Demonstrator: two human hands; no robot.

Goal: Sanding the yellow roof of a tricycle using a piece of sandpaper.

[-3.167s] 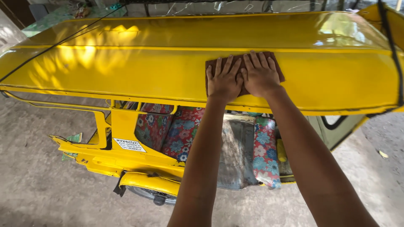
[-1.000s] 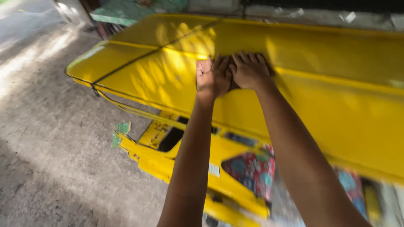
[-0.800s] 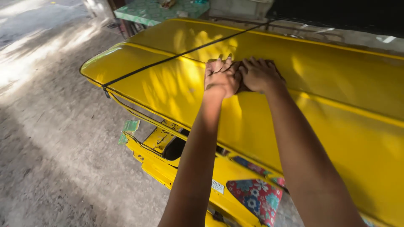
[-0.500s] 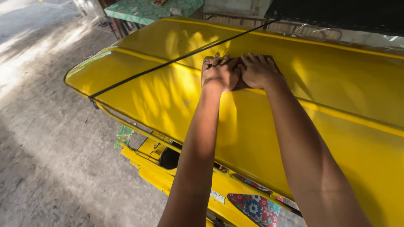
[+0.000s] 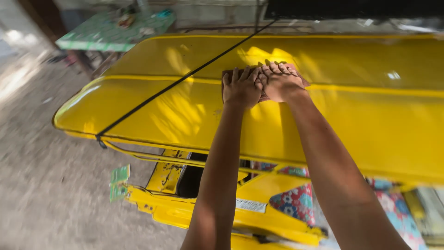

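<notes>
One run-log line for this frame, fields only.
left hand: flat on cloth | right hand: flat on cloth | cloth: brown, on yellow roof | black cord: across roof

Both hands lay flat, side by side and touching, on a cloth that rested on the roof of a vehicle, the left hand to the left of the right hand. A cord ran slantwise across the roof, left of the hands, down to its near left edge. Under the roof sat a patterned seat, with the vehicle's body before it. A table stood behind the roof's left end, and the ground lay to the left.
</notes>
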